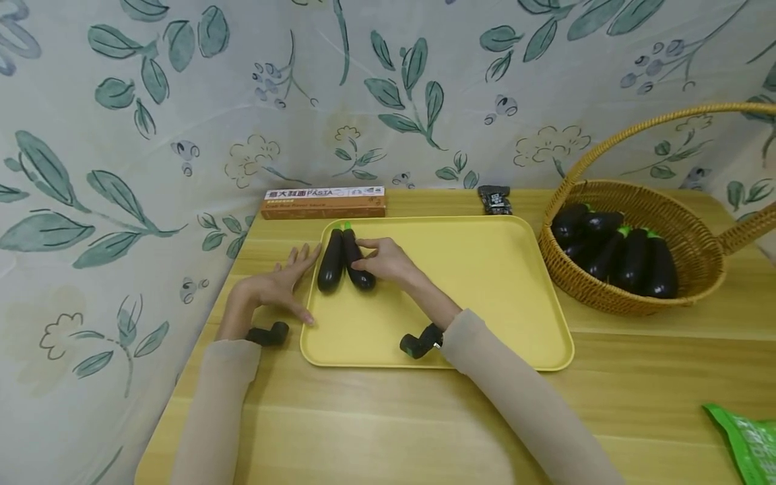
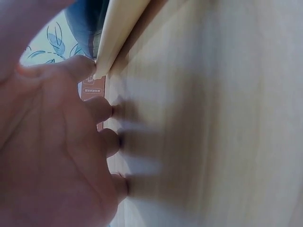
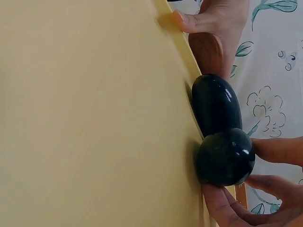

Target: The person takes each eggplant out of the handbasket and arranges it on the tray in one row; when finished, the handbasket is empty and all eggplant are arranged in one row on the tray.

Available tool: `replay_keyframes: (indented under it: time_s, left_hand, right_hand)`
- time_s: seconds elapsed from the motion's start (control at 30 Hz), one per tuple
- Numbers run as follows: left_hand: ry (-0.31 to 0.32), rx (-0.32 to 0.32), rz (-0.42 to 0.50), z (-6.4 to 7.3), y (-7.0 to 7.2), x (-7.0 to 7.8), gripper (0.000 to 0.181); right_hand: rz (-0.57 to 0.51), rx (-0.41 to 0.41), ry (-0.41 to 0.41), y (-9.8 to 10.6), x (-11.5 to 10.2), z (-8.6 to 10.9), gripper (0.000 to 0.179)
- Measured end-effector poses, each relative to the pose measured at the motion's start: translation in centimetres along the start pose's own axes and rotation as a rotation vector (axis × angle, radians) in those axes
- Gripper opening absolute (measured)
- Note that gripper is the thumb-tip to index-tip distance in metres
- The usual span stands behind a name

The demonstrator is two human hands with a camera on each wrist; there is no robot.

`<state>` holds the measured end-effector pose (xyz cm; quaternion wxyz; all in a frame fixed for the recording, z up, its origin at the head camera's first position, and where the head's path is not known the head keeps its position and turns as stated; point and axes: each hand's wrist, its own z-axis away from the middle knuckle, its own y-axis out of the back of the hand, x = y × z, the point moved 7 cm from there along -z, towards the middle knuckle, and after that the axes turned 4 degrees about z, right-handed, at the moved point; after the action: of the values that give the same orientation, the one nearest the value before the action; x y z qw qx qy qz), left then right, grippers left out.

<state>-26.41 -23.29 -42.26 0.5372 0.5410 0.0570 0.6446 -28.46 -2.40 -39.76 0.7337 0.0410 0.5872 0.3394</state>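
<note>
Two dark eggplants with green stem ends lie side by side at the left end of a yellow tray (image 1: 461, 296). My right hand (image 1: 388, 263) holds the right-hand eggplant (image 1: 362, 278) between thumb and fingers. In the right wrist view this eggplant (image 3: 226, 158) shows its rounded end, with the other eggplant (image 3: 216, 104) behind it. The left eggplant (image 1: 330, 263) lies close to the tray's left rim. Spread out, my left hand (image 1: 273, 286) rests at that rim. The left wrist view shows its palm (image 2: 47, 142) and its fingertips down on the wooden table.
A wicker basket (image 1: 630, 303) with a tall handle holds several eggplants (image 1: 630, 259) at the right. Behind the tray stand a pasta box (image 1: 324, 203) and a small black packet (image 1: 495, 200). A green package (image 1: 748, 438) lies at the front right.
</note>
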Motion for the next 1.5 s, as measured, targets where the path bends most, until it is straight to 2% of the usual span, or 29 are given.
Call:
replay_keyframes:
  time_s: [0.27,0.4,0.73,1.0,1.2,1.5]
  left_hand:
    - [-0.011,0.0,0.018,-0.1,0.1,0.5,0.15]
    - [-0.013,0.006,0.009,0.0,0.0,0.5,0.151]
    - [-0.008,0.016,-0.002,0.1,-0.2,-0.1,0.151]
    - [-0.016,0.016,0.003,0.4,-0.2,0.2,0.15]
    - [-0.026,0.009,0.027,0.4,-0.2,0.3,0.149]
    - [-0.023,0.014,0.032,0.5,-0.2,0.2,0.15]
  right_hand:
    - [-0.02,-0.007,0.019,0.4,0.3,0.0,0.061]
    - [-0.025,-0.037,0.038,0.3,0.3,0.0,0.06]
    - [-0.076,-0.057,0.038,-0.1,0.5,-0.3,0.059]
    - [-0.007,-0.064,0.086,1.0,0.7,0.4,0.061]
    - [0.039,-0.081,0.095,3.0,1.3,1.2,0.063]
    - [0.13,-0.081,0.12,8.7,1.8,4.4,0.066]
